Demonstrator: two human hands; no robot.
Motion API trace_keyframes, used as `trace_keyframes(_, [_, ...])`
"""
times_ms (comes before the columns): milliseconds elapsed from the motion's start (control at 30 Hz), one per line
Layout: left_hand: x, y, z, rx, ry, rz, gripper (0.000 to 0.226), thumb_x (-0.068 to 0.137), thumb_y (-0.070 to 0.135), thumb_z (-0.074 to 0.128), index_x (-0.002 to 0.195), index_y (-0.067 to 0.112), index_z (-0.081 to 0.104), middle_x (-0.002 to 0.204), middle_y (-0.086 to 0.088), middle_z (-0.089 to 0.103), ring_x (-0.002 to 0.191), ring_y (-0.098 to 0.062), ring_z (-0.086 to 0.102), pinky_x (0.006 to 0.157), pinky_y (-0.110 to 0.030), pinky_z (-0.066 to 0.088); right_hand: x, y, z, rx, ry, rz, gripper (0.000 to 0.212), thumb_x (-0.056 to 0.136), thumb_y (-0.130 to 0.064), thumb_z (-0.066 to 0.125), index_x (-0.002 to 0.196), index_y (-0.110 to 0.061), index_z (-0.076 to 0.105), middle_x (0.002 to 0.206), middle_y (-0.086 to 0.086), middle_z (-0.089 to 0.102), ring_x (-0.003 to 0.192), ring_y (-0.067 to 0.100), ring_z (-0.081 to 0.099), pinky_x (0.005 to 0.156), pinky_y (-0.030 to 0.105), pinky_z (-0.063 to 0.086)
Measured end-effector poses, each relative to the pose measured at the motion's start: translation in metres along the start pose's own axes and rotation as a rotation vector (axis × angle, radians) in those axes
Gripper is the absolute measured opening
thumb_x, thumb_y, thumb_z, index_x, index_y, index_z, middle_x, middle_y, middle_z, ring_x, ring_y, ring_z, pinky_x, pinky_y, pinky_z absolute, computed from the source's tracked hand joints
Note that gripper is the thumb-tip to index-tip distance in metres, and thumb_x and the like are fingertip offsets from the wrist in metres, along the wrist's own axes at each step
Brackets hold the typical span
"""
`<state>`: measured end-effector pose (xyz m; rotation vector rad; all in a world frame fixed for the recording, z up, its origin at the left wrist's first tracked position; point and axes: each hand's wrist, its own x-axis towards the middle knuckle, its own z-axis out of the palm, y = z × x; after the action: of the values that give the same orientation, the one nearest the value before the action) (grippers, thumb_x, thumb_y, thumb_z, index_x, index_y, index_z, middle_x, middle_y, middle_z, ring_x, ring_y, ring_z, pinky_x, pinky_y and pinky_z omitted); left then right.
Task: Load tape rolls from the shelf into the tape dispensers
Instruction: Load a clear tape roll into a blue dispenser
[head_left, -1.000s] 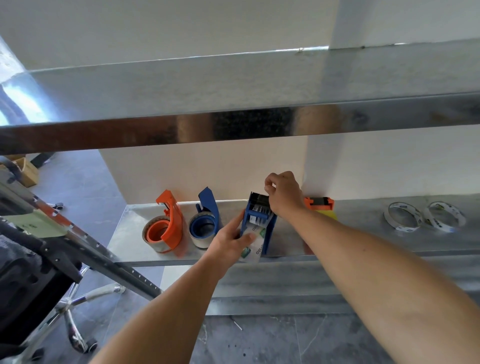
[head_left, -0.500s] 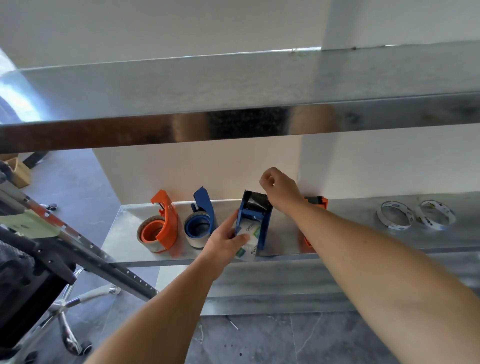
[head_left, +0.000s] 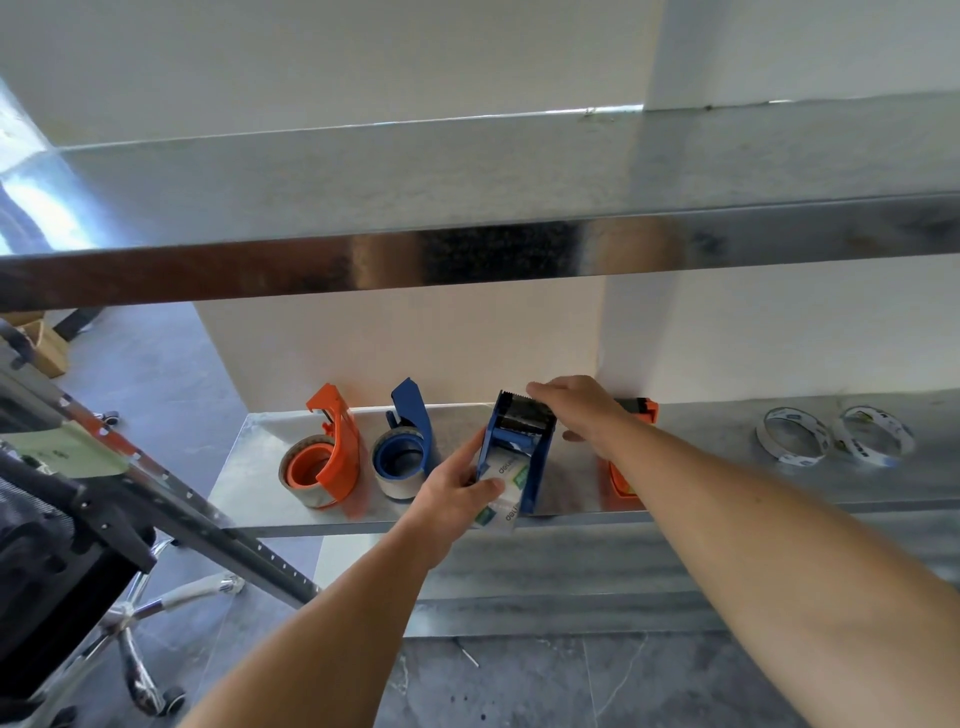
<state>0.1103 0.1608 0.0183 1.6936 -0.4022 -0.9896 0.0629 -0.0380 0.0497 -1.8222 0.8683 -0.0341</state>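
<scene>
A blue tape dispenser (head_left: 535, 457) with a clear tape roll (head_left: 501, 491) in it stands on the metal shelf (head_left: 727, 467). My left hand (head_left: 452, 488) grips the roll and the dispenser's lower left side. My right hand (head_left: 576, 405) rests on the dispenser's toothed top end, fingers spread over it. To the left stand an orange dispenser (head_left: 327, 457) and another blue dispenser (head_left: 405, 447), each with a roll in it. A second orange dispenser (head_left: 631, 452) is mostly hidden behind my right forearm. Two thin tape rolls (head_left: 789, 436) (head_left: 875, 434) lie at the shelf's right.
An upper metal shelf (head_left: 467, 208) overhangs the work area just above my hands. A slotted metal rail (head_left: 171, 514) slants across the lower left, with an office chair (head_left: 78, 597) under it. Cardboard boxes (head_left: 44, 343) sit on the floor at far left.
My right hand has gone from a pinch at the dispenser's top to lying spread over its toothed end. My left hand keeps its hold on the roll.
</scene>
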Motion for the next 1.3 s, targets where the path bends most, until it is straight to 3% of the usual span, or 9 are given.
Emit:
trace_keyframes(167, [0.003, 0.001, 0.002, -0.031, 0.006, -0.003, 0.07, 0.095, -0.001, 0.058, 0.147, 0.041, 0.037, 0.09, 0.006, 0.072, 0.08, -0.008, 0.067, 0.067, -0.02, 0.052, 0.005, 0.0, -0.001, -0.06, 0.059, -0.153, 0.016, 0.092, -0.027, 0.061, 0.096, -0.013, 0.067, 0.088, -0.001, 0.063, 0.086, 0.017, 0.057, 0.075, 0.032, 0.046])
trace_keyframes(333, [0.006, -0.001, 0.005, -0.016, 0.067, -0.039, 0.068, 0.092, 0.016, 0.067, 0.147, 0.043, 0.039, 0.11, -0.015, 0.069, 0.106, -0.031, 0.065, 0.098, -0.044, 0.051, 0.011, -0.007, 0.007, -0.125, 0.086, -0.189, 0.013, 0.097, -0.024, 0.054, 0.096, -0.012, 0.061, 0.101, 0.001, 0.068, 0.089, 0.014, 0.059, 0.063, 0.022, 0.041])
trace_keyframes(467, [0.009, -0.002, 0.008, 0.039, 0.105, 0.003, 0.061, 0.091, 0.03, 0.068, 0.144, 0.044, 0.042, 0.102, -0.015, 0.07, 0.091, -0.026, 0.065, 0.088, -0.04, 0.052, 0.011, -0.006, 0.011, -0.149, 0.125, -0.235, 0.009, 0.099, -0.018, 0.05, 0.091, -0.018, 0.054, 0.1, 0.0, 0.068, 0.079, 0.002, 0.058, 0.06, 0.019, 0.04])
trace_keyframes(567, [0.01, -0.005, 0.009, 0.032, 0.09, 0.019, 0.06, 0.092, 0.028, 0.067, 0.144, 0.042, 0.042, 0.098, -0.02, 0.066, 0.082, -0.022, 0.056, 0.077, -0.034, 0.047, 0.01, -0.006, 0.012, -0.177, 0.153, -0.247, 0.013, 0.1, -0.016, 0.047, 0.088, -0.019, 0.053, 0.098, 0.0, 0.067, 0.088, 0.011, 0.063, 0.066, 0.024, 0.046])
trace_keyframes(767, [0.012, -0.004, 0.007, -0.053, 0.036, 0.0, 0.073, 0.085, 0.024, 0.071, 0.148, 0.04, 0.038, 0.112, -0.027, 0.063, 0.094, -0.029, 0.061, 0.094, -0.053, 0.05, 0.006, -0.006, 0.011, -0.255, 0.208, -0.254, 0.019, 0.098, -0.011, 0.043, 0.083, -0.02, 0.051, 0.089, -0.001, 0.064, 0.092, 0.022, 0.063, 0.079, 0.041, 0.054])
trace_keyframes(900, [0.011, 0.002, 0.007, -0.088, 0.014, 0.005, 0.061, 0.093, 0.009, 0.064, 0.141, 0.04, 0.043, 0.114, -0.02, 0.067, 0.095, -0.027, 0.065, 0.089, -0.046, 0.054, 0.006, -0.008, 0.009, -0.255, 0.224, -0.257, 0.018, 0.096, -0.006, 0.042, 0.085, -0.016, 0.052, 0.091, 0.001, 0.064, 0.091, 0.024, 0.062, 0.076, 0.039, 0.053])
trace_keyframes(1000, [0.011, 0.0, 0.007, -0.081, -0.015, 0.011, 0.07, 0.095, 0.003, 0.061, 0.147, 0.042, 0.036, 0.112, -0.008, 0.071, 0.102, -0.026, 0.066, 0.088, -0.037, 0.054, 0.007, -0.009, 0.008, -0.276, 0.218, -0.271, 0.019, 0.093, -0.002, 0.041, 0.083, -0.014, 0.051, 0.09, 0.004, 0.064, 0.09, 0.025, 0.062, 0.074, 0.04, 0.053])
trace_keyframes(1133, [0.009, -0.001, 0.008, -0.017, -0.038, 0.016, 0.077, 0.085, 0.01, 0.066, 0.146, 0.046, 0.037, 0.12, -0.012, 0.066, 0.113, -0.032, 0.061, 0.105, -0.051, 0.047, 0.011, -0.007, 0.006, -0.263, 0.258, -0.261, 0.02, 0.095, -0.008, 0.038, 0.078, -0.015, 0.047, 0.086, 0.01, 0.063, 0.081, 0.029, 0.06, 0.068, 0.038, 0.05])
trace_keyframes(1300, [0.012, -0.004, 0.007, -0.004, -0.026, -0.005, 0.083, 0.074, 0.019, 0.071, 0.142, 0.054, 0.039, 0.119, -0.016, 0.065, 0.112, -0.036, 0.06, 0.105, -0.058, 0.045, 0.012, -0.009, 0.004, -0.139, 0.261, -0.219, 0.012, 0.098, -0.016, 0.047, 0.09, -0.016, 0.055, 0.091, 0.002, 0.067, 0.086, 0.02, 0.063, 0.072, 0.033, 0.051])
